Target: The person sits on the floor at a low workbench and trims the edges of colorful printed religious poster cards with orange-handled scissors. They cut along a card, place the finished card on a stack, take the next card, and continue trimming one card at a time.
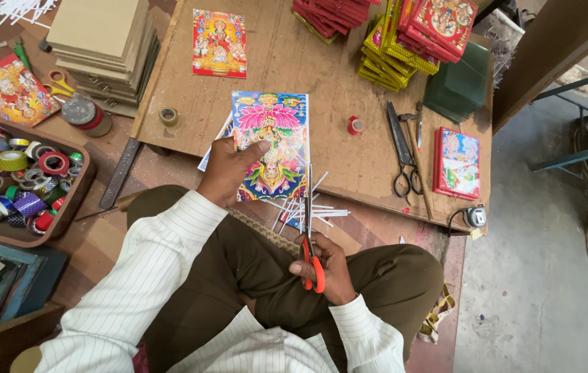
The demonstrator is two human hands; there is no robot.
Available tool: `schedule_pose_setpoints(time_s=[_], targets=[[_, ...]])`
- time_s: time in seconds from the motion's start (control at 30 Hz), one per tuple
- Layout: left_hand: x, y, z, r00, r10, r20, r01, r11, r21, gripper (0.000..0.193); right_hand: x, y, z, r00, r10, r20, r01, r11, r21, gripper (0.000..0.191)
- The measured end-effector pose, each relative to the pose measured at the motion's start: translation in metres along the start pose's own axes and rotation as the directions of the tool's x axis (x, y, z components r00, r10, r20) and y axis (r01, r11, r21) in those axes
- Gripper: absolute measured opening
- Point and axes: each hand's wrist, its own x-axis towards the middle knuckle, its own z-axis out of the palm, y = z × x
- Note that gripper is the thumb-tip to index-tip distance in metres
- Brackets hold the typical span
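Observation:
My left hand (228, 169) grips a colourful printed picture card (273, 141) by its left edge, thumb on its face, holding it over the front edge of the low wooden board (294, 62). My right hand (325, 266) is closed on orange-handled scissors (310, 235), whose blades point up along the card's right edge. Thin white paper strips (307, 211) lie below the card near my lap.
A wooden tray of several tape rolls (17, 186) sits at left, beside stacked brown boards (104, 48). On the board lie another picture (219, 43), black shears (404, 152), a small red tape roll (354, 125), a red framed picture (457, 164) and stacked red and yellow boxes (404, 34).

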Motion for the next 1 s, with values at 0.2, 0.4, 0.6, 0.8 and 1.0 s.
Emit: schedule_pose_setpoints(time_s=[0.2,0.4,0.6,0.8,1.0], targets=[[0.0006,-0.0007,-0.0003,1.000,-0.028,-0.012,0.028,1.000,0.002,0.023,0.0006,-0.0001,-0.0019,1.000,-0.004,-0.001,0.004,1.000,-0.027,0.049],[-0.0007,-0.0021,-0.0014,1.000,-0.003,0.009,0.003,1.000,-0.025,0.024,0.0009,-0.0004,-0.0013,0.999,0.025,-0.028,-0.026,0.999,-0.045,0.050],[0.0004,-0.0036,-0.0008,1.000,-0.022,-0.011,0.022,1.000,-0.019,0.024,0.0014,0.0008,-0.0012,1.000,0.001,-0.025,-0.002,0.999,-0.048,0.051],[0.0003,-0.0068,0.0002,1.000,0.002,-0.018,-0.002,1.000,0.013,0.022,0.0012,0.0023,-0.0012,1.000,-0.008,-0.018,0.007,0.999,-0.039,0.051],[0.0001,-0.0067,0.0013,1.000,-0.019,-0.025,0.018,1.000,-0.016,0.021,0.0011,0.0014,0.0001,0.998,0.007,-0.059,-0.012,0.996,-0.085,0.050]])
